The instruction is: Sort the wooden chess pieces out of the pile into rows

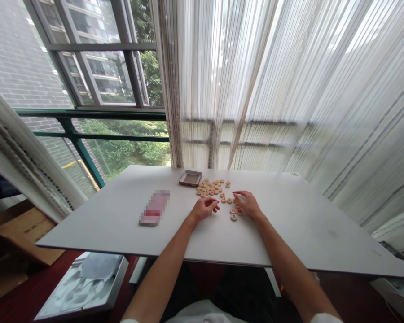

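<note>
Several round wooden game pieces (211, 187) lie scattered on the white table (289, 224), in a cluster toward the window and a few (234, 217) nearer me. My left hand (204, 208) rests on the table with its fingers curled, pinched on something I cannot make out. My right hand (246, 202) hovers over the nearer pieces, fingers bent and pinched around one small piece. A small dark open box (190, 178) sits just beyond the cluster.
A pink blurred flat object (154, 207) lies on the table's left half. Striped sheer curtains (289, 89) hang behind the table, a window (97, 80) to the left. Cardboard (16, 233) and a white appliance (84, 285) sit on the floor at left.
</note>
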Action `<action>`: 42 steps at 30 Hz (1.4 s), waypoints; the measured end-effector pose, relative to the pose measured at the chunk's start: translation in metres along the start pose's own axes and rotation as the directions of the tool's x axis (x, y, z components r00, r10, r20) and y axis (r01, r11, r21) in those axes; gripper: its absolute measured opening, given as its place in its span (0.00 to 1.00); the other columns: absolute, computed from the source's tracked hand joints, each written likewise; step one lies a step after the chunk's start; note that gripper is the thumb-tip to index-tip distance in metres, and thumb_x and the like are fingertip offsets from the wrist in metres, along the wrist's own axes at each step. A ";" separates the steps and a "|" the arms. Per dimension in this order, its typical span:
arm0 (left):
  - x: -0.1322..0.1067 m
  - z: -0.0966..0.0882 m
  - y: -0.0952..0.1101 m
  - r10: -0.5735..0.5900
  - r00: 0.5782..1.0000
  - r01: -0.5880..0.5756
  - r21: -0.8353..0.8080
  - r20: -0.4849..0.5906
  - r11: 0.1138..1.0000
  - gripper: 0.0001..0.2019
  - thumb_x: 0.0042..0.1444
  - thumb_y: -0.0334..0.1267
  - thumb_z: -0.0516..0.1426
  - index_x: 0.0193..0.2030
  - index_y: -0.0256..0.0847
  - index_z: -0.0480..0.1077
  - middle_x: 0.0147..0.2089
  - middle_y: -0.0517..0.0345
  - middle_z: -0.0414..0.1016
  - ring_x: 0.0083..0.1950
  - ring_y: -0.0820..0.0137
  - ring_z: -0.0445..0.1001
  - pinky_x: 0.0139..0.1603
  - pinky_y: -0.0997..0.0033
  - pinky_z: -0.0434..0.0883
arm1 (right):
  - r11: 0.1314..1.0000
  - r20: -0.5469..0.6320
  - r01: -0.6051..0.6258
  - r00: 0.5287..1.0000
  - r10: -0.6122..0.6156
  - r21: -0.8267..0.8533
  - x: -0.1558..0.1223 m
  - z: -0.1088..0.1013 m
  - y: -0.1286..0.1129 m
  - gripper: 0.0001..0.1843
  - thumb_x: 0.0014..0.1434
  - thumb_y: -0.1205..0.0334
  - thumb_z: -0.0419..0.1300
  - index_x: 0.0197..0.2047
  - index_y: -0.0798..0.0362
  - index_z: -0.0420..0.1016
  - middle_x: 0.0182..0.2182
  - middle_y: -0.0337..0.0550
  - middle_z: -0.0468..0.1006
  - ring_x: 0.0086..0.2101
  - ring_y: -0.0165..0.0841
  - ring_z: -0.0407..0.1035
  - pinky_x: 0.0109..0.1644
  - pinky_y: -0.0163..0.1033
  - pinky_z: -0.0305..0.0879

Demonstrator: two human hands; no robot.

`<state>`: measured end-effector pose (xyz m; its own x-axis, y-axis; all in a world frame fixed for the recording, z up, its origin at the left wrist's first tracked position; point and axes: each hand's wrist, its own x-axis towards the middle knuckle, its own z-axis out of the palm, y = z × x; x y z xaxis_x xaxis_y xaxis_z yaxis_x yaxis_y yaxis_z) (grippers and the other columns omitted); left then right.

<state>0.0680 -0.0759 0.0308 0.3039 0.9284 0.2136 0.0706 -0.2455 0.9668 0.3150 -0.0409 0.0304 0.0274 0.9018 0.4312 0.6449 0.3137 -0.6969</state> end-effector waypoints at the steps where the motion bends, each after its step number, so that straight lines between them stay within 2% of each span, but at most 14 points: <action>1: 0.000 0.000 0.000 0.000 1.000 0.000 0.005 -0.001 1.000 0.19 0.56 0.50 0.60 0.43 0.34 0.75 0.35 0.48 0.81 0.31 0.70 0.77 0.33 0.73 0.72 | 0.999 -0.025 -0.030 0.999 0.030 0.026 0.001 -0.001 0.002 0.18 0.57 0.46 0.58 0.40 0.46 0.82 0.41 0.43 0.82 0.46 0.41 0.73 0.53 0.47 0.66; 4: 0.000 0.000 -0.001 0.000 1.000 0.000 0.024 -0.010 1.000 0.18 0.57 0.50 0.58 0.43 0.35 0.75 0.35 0.49 0.81 0.31 0.70 0.77 0.32 0.73 0.71 | 0.993 -0.080 -0.101 0.991 0.106 0.064 0.003 -0.006 0.008 0.22 0.60 0.44 0.53 0.41 0.49 0.81 0.40 0.44 0.82 0.41 0.40 0.75 0.48 0.45 0.70; 8: 0.000 0.001 -0.002 0.008 0.999 -0.006 0.037 -0.040 0.999 0.18 0.58 0.51 0.57 0.42 0.35 0.75 0.34 0.50 0.80 0.30 0.70 0.76 0.31 0.73 0.71 | 0.981 -0.129 -0.156 0.977 0.171 0.113 0.003 -0.008 0.012 0.23 0.60 0.44 0.51 0.41 0.50 0.80 0.40 0.46 0.82 0.42 0.40 0.75 0.48 0.44 0.69; 15: 0.007 0.000 -0.004 -0.038 0.997 0.039 0.001 -0.065 0.999 0.18 0.56 0.51 0.59 0.40 0.34 0.73 0.35 0.49 0.80 0.32 0.69 0.77 0.33 0.73 0.72 | 0.965 -0.059 -0.223 0.971 0.233 0.137 0.005 -0.005 0.006 0.21 0.59 0.46 0.54 0.42 0.52 0.79 0.40 0.47 0.82 0.41 0.40 0.75 0.47 0.43 0.69; 17: 0.010 -0.002 -0.001 -0.077 0.997 0.077 0.021 -0.015 0.997 0.18 0.55 0.50 0.59 0.40 0.34 0.72 0.37 0.47 0.80 0.34 0.68 0.78 0.35 0.71 0.72 | 0.960 -0.012 -0.246 0.968 0.250 0.137 0.009 -0.007 0.003 0.20 0.57 0.47 0.56 0.43 0.53 0.79 0.39 0.47 0.82 0.40 0.40 0.75 0.45 0.42 0.69; 19: 0.014 -0.005 0.003 -0.132 0.987 0.127 0.060 0.089 0.990 0.17 0.55 0.49 0.59 0.40 0.34 0.72 0.39 0.46 0.80 0.36 0.68 0.78 0.36 0.71 0.72 | 0.953 0.049 -0.272 0.962 0.268 0.135 0.015 -0.010 0.000 0.20 0.56 0.48 0.58 0.43 0.53 0.80 0.39 0.47 0.82 0.39 0.40 0.76 0.44 0.41 0.69; 21: 0.018 -0.012 0.010 -0.173 0.960 0.151 0.110 0.220 0.982 0.16 0.56 0.48 0.58 0.40 0.34 0.73 0.40 0.47 0.80 0.38 0.67 0.78 0.37 0.70 0.72 | 0.946 0.125 -0.299 0.951 0.284 0.127 0.021 -0.014 -0.001 0.19 0.56 0.48 0.59 0.43 0.52 0.80 0.39 0.47 0.82 0.40 0.40 0.75 0.44 0.41 0.69; 23: 0.023 -0.022 0.018 -0.169 0.932 0.121 0.164 0.321 0.979 0.14 0.57 0.46 0.57 0.41 0.35 0.73 0.40 0.49 0.80 0.38 0.68 0.78 0.39 0.70 0.72 | 0.941 0.187 -0.318 0.937 0.294 0.116 0.028 -0.018 -0.001 0.20 0.56 0.48 0.59 0.44 0.52 0.80 0.39 0.47 0.82 0.40 0.40 0.75 0.45 0.42 0.68; 26: 0.035 -0.041 0.029 -0.132 0.949 0.060 0.249 0.285 0.967 0.14 0.59 0.45 0.56 0.44 0.36 0.73 0.40 0.51 0.80 0.37 0.69 0.78 0.39 0.70 0.72 | 0.943 0.212 -0.307 0.937 0.276 0.128 0.035 -0.019 0.002 0.19 0.56 0.48 0.59 0.43 0.51 0.80 0.39 0.46 0.82 0.41 0.41 0.75 0.46 0.43 0.68; 28: 0.046 -0.053 0.034 -0.082 0.984 0.020 0.355 0.160 0.935 0.14 0.59 0.45 0.56 0.43 0.37 0.74 0.40 0.52 0.80 0.36 0.68 0.77 0.38 0.71 0.72 | 0.947 0.223 -0.282 0.944 0.244 0.156 0.040 -0.017 0.004 0.19 0.56 0.48 0.58 0.42 0.51 0.80 0.40 0.46 0.82 0.42 0.41 0.75 0.46 0.43 0.68; 30: 0.056 -0.061 0.035 -0.015 0.998 -0.018 0.494 0.063 0.869 0.12 0.59 0.45 0.56 0.42 0.39 0.75 0.40 0.54 0.79 0.37 0.68 0.76 0.40 0.70 0.71 | 0.953 0.247 -0.247 0.948 0.201 0.174 0.045 -0.014 0.005 0.18 0.57 0.48 0.58 0.41 0.52 0.80 0.39 0.46 0.82 0.41 0.40 0.75 0.45 0.42 0.69; 34: 0.069 -0.057 0.029 0.173 0.985 -0.114 0.696 -0.015 0.708 0.10 0.59 0.41 0.57 0.44 0.40 0.74 0.43 0.52 0.77 0.47 0.62 0.73 0.49 0.63 0.70 | 0.949 0.289 -0.249 0.939 0.187 0.195 0.059 -0.007 0.009 0.18 0.58 0.48 0.57 0.39 0.52 0.79 0.35 0.45 0.81 0.36 0.38 0.75 0.38 0.40 0.70; 38: 0.069 -0.037 0.020 0.309 0.938 -0.318 0.751 0.158 0.579 0.11 0.57 0.36 0.60 0.47 0.42 0.72 0.49 0.53 0.75 0.54 0.60 0.69 0.59 0.56 0.65 | 0.931 0.309 -0.276 0.931 0.197 0.239 0.069 -0.002 0.014 0.19 0.59 0.47 0.56 0.41 0.53 0.78 0.33 0.45 0.80 0.32 0.36 0.73 0.31 0.37 0.69; 42: 0.073 -0.030 0.013 0.343 0.909 -0.389 0.774 0.235 0.500 0.12 0.59 0.33 0.58 0.50 0.44 0.71 0.54 0.54 0.73 0.58 0.60 0.66 0.62 0.54 0.63 | 0.977 0.266 -0.113 0.962 0.062 0.181 0.071 0.002 0.011 0.16 0.62 0.51 0.55 0.44 0.51 0.78 0.36 0.44 0.80 0.31 0.34 0.71 0.35 0.39 0.69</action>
<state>0.0623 -0.0030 0.0627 0.5240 0.6945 0.4931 0.6525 -0.6994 0.2917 0.3224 0.0268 0.0524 -0.1369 0.9660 0.2195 0.4883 0.2586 -0.8335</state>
